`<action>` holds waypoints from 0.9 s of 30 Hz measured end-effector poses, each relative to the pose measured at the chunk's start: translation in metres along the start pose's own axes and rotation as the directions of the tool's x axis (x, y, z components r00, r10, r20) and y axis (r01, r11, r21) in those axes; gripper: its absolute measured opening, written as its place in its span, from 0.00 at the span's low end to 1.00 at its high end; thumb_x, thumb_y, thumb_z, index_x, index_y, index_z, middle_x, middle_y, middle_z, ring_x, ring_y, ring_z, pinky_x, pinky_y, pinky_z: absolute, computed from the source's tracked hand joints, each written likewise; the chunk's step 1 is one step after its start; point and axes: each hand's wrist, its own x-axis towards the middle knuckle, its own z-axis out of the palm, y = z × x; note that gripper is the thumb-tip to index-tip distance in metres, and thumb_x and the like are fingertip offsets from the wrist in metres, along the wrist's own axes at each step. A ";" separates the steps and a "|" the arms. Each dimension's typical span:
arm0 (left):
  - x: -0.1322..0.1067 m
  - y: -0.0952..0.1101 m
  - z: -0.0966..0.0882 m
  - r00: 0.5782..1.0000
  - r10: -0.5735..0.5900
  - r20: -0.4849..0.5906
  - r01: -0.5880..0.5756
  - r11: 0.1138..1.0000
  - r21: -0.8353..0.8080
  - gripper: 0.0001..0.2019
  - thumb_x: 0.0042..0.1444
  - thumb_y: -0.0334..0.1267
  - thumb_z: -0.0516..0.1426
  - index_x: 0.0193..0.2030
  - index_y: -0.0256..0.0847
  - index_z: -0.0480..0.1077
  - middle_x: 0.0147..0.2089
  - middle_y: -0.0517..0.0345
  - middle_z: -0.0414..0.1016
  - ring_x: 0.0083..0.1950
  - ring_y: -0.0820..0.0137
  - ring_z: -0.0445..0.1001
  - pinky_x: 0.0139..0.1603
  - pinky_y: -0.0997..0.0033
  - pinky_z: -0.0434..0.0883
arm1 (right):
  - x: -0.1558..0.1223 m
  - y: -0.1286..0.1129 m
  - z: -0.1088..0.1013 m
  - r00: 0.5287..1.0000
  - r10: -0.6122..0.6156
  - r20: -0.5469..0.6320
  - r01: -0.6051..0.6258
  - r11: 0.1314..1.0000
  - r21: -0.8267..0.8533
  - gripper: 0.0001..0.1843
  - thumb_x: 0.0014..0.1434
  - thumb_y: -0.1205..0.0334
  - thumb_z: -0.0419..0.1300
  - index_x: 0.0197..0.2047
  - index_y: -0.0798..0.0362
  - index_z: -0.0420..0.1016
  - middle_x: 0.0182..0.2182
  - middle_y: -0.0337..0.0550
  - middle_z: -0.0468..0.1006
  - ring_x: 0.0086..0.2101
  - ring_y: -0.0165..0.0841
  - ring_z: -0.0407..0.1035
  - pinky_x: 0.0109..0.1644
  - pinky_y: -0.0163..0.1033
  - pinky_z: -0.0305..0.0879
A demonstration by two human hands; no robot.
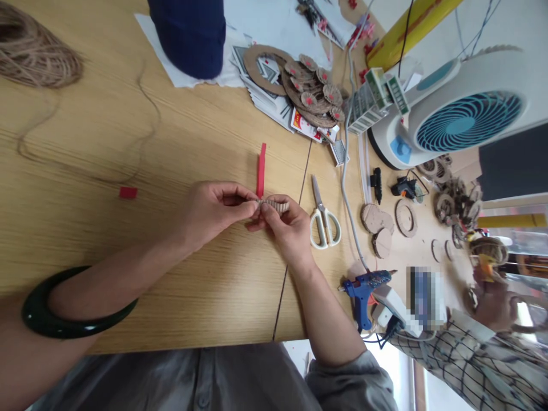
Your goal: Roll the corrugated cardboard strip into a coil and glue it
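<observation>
In the head view, a short strip of ribbed, corrugated cardboard (279,206) is between my hands above the table. My left hand (214,210) pinches its left end between thumb and forefinger. My right hand (286,224) is closed round the rest, with the thumb pressed on it and ribs showing above the fingers. Just beyond the fingertips is a narrow red strip (261,168); its near end is hidden by the fingers, so I cannot tell whether they touch it. White-handled scissors (324,220) lie right of my right hand, and a small red piece (128,193) lies left of my left hand.
A coil of twine (36,48) lies far left. Behind are a dark blue object (188,34) and cardboard rosettes (314,91). To the right are a fan (454,114), a cable (347,165), a blue glue gun (363,294), and a person's checked sleeve (479,365).
</observation>
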 end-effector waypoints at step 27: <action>-0.001 -0.008 -0.002 0.992 0.118 -0.042 -0.111 0.982 0.152 0.08 0.49 0.42 0.68 0.35 0.44 0.85 0.37 0.57 0.88 0.38 0.65 0.85 0.39 0.71 0.80 | -0.001 0.002 0.002 0.999 -0.019 -0.030 0.017 0.999 -0.050 0.19 0.60 0.45 0.74 0.38 0.48 0.73 0.24 0.29 0.80 0.21 0.28 0.78 0.30 0.34 0.83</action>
